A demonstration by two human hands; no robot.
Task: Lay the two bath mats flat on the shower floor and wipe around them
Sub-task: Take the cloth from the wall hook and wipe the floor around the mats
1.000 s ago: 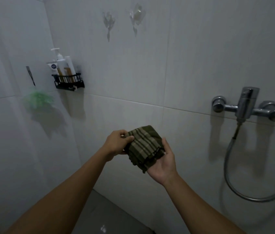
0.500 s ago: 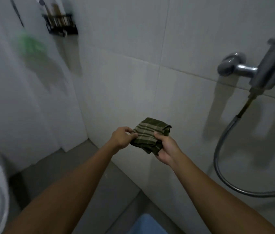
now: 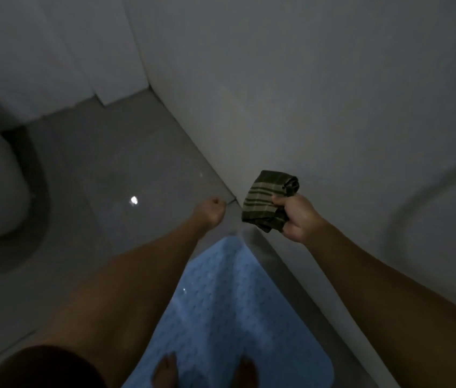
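Above blue mat (image 3: 221, 317), striped cloth (image 3: 263, 203) gripped in right hand (image 3: 296, 217)

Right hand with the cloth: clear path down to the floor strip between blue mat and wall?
Probably yes. The right hand grips the striped cloth above that floor strip, which looks bare; it's high up, so reaching needs a crouch.

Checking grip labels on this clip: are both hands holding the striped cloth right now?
No. Only the right hand grips the striped cloth; the left hand is a closed fist apart from it, holding nothing.
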